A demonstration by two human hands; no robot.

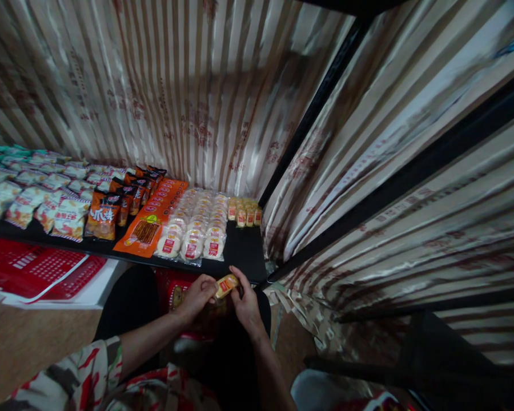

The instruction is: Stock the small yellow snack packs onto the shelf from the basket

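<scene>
Between my two hands, just in front of the shelf edge, is a small yellow wrapped snack (226,286) with an orange-red label. My left hand (199,297) pinches its left end. The fingers of my right hand (245,299) close on its right end. Similar small yellow packs (245,216) stand in short rows at the right back of the black shelf (244,248). Left of them lie rows of round white wrapped cakes (192,242) with red labels. Below my hands, a red basket (171,285) holding more packs is partly hidden by my arms and legs.
A flat orange snack bag (143,228), brown-orange bags (101,217) and white snack bags (71,217) line the shelf leftwards. Red perforated baskets (47,271) lie below it at the left. Striped curtain (188,85) hangs behind, and black metal posts (317,108) rise at the right.
</scene>
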